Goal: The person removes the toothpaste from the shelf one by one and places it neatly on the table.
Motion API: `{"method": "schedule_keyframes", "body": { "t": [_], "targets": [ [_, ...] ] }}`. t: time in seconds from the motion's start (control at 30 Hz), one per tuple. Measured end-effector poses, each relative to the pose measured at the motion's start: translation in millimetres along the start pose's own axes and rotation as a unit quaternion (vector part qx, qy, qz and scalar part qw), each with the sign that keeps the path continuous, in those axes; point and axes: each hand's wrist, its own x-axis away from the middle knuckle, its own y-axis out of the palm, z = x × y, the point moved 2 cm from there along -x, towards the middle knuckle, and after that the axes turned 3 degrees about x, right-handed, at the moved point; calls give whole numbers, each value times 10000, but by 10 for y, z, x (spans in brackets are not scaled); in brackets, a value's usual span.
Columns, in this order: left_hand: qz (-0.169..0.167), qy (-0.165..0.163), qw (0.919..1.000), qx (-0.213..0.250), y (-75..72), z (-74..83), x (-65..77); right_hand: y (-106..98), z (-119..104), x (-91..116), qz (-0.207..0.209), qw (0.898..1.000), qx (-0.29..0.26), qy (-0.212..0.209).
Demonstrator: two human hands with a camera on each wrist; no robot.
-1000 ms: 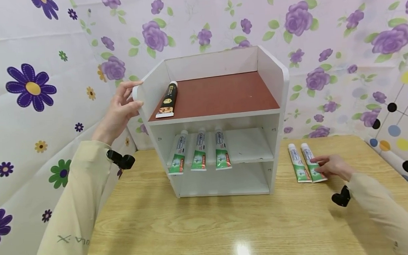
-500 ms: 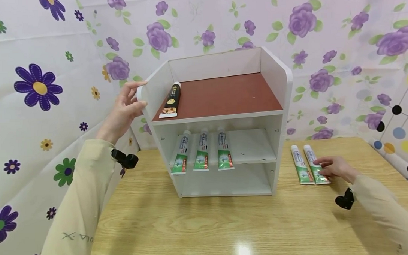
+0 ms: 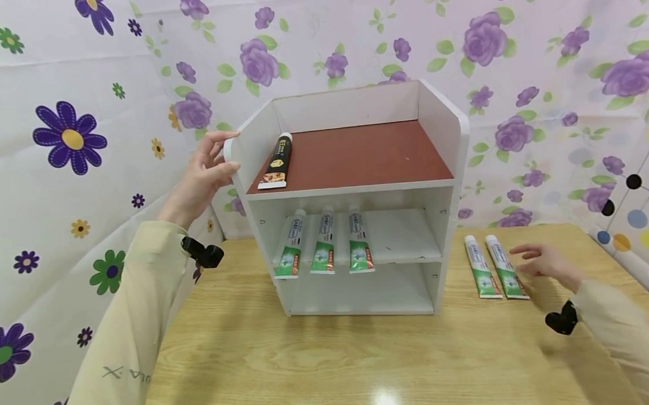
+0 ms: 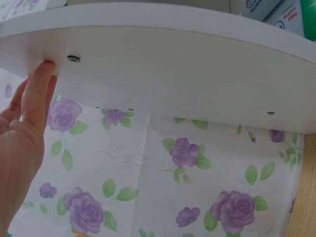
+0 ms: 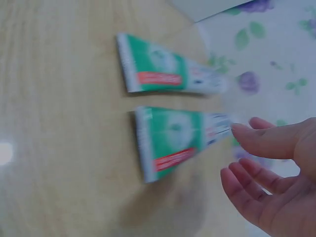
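My left hand (image 3: 202, 177) grips the upper front edge of the left side panel of a small white shelf unit (image 3: 351, 190), thumb and fingers on either side of it. Flat on the table at the right lie two green-and-white toothpaste tubes, an inner tube (image 3: 482, 269) and an outer tube (image 3: 506, 269), side by side with caps pointing away. My right hand (image 3: 547, 265) hovers just right of the outer tube, fingers loosely bent and holding nothing; the right wrist view shows a gap between thumb and fingers (image 5: 242, 175).
Three similar tubes, one being the middle tube (image 3: 324, 247), lie on the middle shelf, their crimped ends jutting past its edge. A black tube (image 3: 277, 162) lies at the left of the brown top. Flowered cloth (image 3: 351, 40) covers the wall behind the wooden table (image 3: 330, 357).
My right hand has drawn away to the right from the outer toothpaste tube, which it was touching before. My left hand keeps its hold on the panel. The head view has shifted slightly.
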Motion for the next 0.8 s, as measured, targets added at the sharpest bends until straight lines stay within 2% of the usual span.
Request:
{"method": "schedule_keyframes", "body": {
  "t": [0.1, 0.27, 0.37, 0.47, 0.6, 0.7, 0.8],
  "targets": [
    [11, 9, 10000, 37, 11, -10, -5, -175, -201, 25, 122, 9998, 36, -180],
    [34, 29, 10000, 28, 17, -9, -1, -371, -572, 28, 239, 9981, -432, -376],
    [-10, -9, 10000, -24, 16, -9, -2, -411, -766, 40, 310, 9946, -847, -518],
    [-31, -26, 10000, -38, 13, -10, -4, -413, -996, 54, 408, 9925, -964, -636],
    [-51, -22, 10000, -12, 1, -16, -9, -416, -1407, 69, 659, 9864, -1214, -893],
    [-83, -40, 9999, 49, -11, -19, -8, -456, -1739, 83, 615, 9731, -1813, -1284],
    [-130, -50, 9999, 90, -26, -13, -1, -506, -2048, 93, 409, 9491, -2598, -1730]
  ]
}}
